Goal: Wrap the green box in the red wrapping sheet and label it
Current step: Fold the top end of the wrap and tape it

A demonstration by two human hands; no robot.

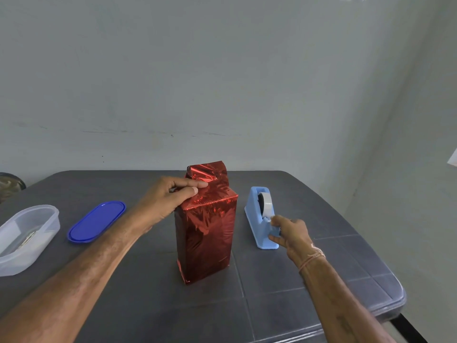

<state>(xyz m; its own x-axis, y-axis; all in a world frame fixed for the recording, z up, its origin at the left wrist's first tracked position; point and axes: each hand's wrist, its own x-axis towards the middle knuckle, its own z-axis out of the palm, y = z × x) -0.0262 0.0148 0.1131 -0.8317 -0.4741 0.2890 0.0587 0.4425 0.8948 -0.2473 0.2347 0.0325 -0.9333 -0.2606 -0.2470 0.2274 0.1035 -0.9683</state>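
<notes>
A tall box covered in shiny red wrapping sheet point(206, 233) stands upright in the middle of the dark table; none of its green shows. Loose red foil sticks up above its top edge. My left hand point(170, 198) holds that foil at the top left corner, fingers and thumb curled round the fold. To the right stands a light blue tape dispenser point(259, 214) with a white roll. My right hand point(288, 235) is at the dispenser's front end, fingers touching the cutter side; whether it pinches tape is unclear.
A blue oval lid point(96, 221) lies left of the box. A clear plastic container point(24, 237) with something inside sits at the far left edge. The table point(321, 280) edge curves close at the right. A wall stands behind.
</notes>
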